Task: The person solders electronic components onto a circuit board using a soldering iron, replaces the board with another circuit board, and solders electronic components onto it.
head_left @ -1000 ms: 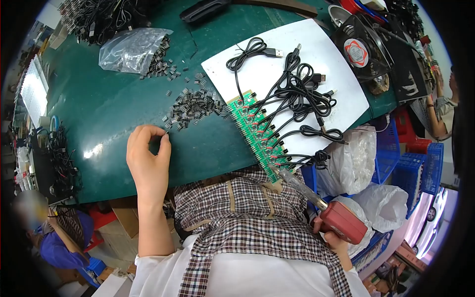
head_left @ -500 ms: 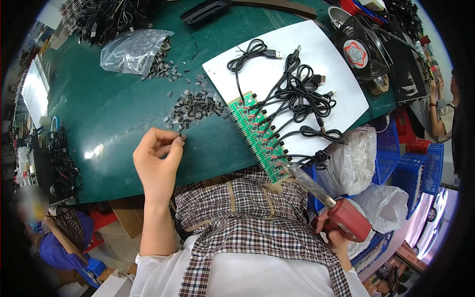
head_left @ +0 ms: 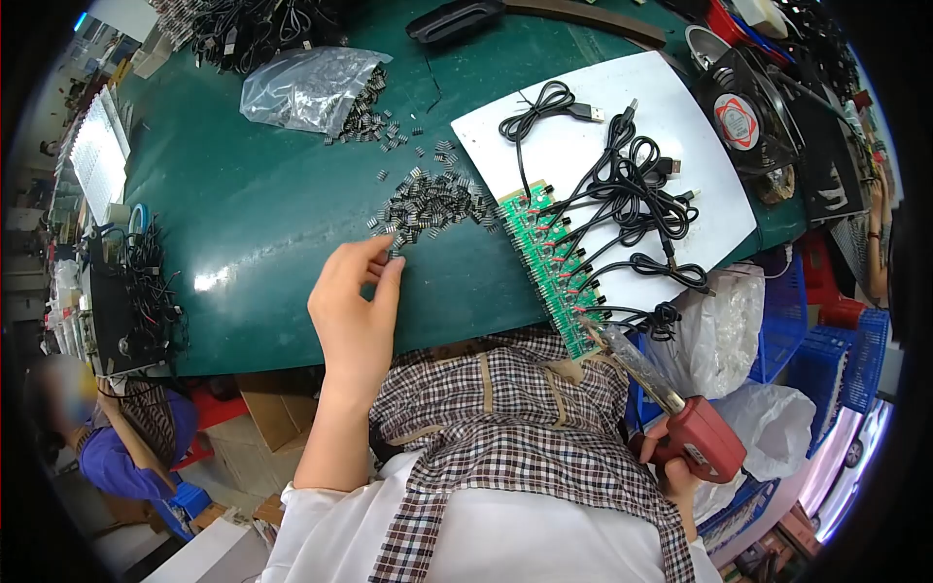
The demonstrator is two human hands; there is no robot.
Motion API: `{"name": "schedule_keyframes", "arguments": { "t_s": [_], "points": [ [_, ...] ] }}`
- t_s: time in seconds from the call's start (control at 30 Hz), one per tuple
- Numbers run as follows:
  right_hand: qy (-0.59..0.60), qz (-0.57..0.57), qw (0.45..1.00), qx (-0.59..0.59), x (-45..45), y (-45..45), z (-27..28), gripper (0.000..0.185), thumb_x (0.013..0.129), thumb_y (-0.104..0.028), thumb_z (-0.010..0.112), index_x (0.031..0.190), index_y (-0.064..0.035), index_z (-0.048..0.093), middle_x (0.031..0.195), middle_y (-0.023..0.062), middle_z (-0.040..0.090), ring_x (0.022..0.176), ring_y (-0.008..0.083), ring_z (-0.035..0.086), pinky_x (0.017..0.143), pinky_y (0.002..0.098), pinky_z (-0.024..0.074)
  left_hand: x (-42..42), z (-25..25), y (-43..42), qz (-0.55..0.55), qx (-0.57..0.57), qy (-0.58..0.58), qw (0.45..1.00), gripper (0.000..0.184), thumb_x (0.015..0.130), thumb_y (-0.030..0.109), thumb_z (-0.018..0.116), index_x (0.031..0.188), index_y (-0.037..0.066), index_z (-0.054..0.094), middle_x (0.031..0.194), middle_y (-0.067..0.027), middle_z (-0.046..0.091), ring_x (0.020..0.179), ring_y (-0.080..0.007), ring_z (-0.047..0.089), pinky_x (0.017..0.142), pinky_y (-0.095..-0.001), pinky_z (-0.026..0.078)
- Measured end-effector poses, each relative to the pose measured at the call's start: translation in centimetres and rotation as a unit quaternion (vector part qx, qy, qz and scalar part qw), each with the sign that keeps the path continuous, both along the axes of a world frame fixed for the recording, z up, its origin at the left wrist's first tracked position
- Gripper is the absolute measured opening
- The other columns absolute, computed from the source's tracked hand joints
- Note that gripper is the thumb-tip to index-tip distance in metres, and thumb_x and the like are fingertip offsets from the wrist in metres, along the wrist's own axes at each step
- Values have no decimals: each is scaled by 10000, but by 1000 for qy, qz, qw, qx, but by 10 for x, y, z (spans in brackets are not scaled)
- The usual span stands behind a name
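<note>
The biggest thing in front of me is my green table (head_left: 253, 223). On it lies a white sheet (head_left: 671, 107), carrying a heap of black cables (head_left: 637, 180), coiled and overlapping, some of their leads running to the board nearest me. My right hand (head_left: 678, 476) is wrapped around the red handle of a soldering gun (head_left: 708, 439), its metal nose slanting to the near end of the green circuit board (head_left: 549, 257); whether the tip touches, I can't tell. That board sits along the sheet's left edge, partly overhanging it. Further off, a clear plastic bag (head_left: 301, 92) lies on its side, with small parts spilled beside its mouth.

My left hand (head_left: 355, 301) is at the near edge of a loose pile of small black connectors (head_left: 428, 201), left of the circuit board. Thumb and forefinger are almost together, a single connector (head_left: 395, 251) showing between them; I can't tell whether they grip it. I'd judge the step in hand to be handling one connector at the pile. The next move, I think, calls for a light, square pinch on it and a steady right hand, the hot nose kept clear of the cables.
</note>
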State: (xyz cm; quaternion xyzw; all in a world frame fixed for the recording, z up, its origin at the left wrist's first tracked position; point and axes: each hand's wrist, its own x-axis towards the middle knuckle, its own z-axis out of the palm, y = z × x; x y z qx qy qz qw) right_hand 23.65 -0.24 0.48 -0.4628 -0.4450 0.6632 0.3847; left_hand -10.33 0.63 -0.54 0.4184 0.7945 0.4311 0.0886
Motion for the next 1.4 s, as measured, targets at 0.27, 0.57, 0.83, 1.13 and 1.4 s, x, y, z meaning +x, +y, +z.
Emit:
{"name": "schedule_keyframes", "arguments": {
  "t_s": [0.27,0.57,0.83,1.13,1.4],
  "points": [
    [9,13,1000,10,2,0,-2,687,642,-327,776,1053,107,437,812,156,599,571,187,571,506,266,439,15,4,-5,-73,3,-305,949,89,736,-86,599,819,-63,622,777,-63,579,644,-110,563,607,-204,457],
    [35,-11,999,-11,0,2,4,650,618,-310,788,992,120,476,795,154,600,577,188,576,524,264,443,61,10,-5,-162,-50,-511,843,147,785,-62,568,924,-87,611,862,-112,586,755,-153,605,686,-235,507],
    [27,-9,999,-28,2,4,6,630,609,-345,791,944,109,508,773,134,601,584,176,579,532,250,438,74,14,-2,-140,-58,-593,791,176,791,-82,547,962,-94,586,841,-151,619,771,-184,626,739,-279,524],
    [8,44,999,-23,11,9,4,620,658,-385,747,987,75,495,815,112,580,587,158,543,552,259,427,85,17,-1,-165,-64,-535,826,182,797,-68,545,978,-59,528,850,-96,598,780,-132,609,721,-218,498],
    [24,11,998,-54,5,11,8,651,604,-348,797,971,114,522,760,106,602,587,148,577,531,222,442,89,12,5,-151,-36,-531,833,191,799,-60,529,935,12,414,784,-70,569,715,-117,581,680,-240,497]
  ]
}}
